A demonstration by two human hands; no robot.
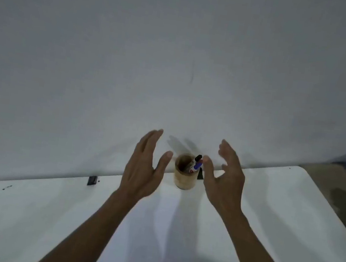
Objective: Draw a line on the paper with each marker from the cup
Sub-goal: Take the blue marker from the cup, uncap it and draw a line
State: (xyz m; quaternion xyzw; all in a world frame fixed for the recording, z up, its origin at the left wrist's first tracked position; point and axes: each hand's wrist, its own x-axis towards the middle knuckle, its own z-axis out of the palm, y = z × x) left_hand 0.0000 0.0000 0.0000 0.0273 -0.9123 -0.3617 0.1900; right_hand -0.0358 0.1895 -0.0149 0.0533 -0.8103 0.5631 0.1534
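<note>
- A white table (pixel 277 223) stands against a plain pale wall (pixel 178 54).
- Nearest, a paper sheet (pixel 152 239) lies between the forearms.
- Left hand (pixel 142 171) and right hand (pixel 224 182) are both spread and empty.
- Between them, just beyond, the wooden cup (pixel 184 178) holds markers (pixel 196 164) leaning toward the right hand, which is nearer.

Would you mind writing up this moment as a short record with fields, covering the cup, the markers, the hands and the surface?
surface: white table against a pale wall
cup: tan cup, upright near the table's far edge
markers: two caps show above the rim, a black marker and a blue marker, leaning right
left hand: left hand open, left of the cup, not touching
right hand: right hand open, right of the cup, thumb near the markers
paper: not clearly distinguishable
progress: no marker taken out yet
</note>
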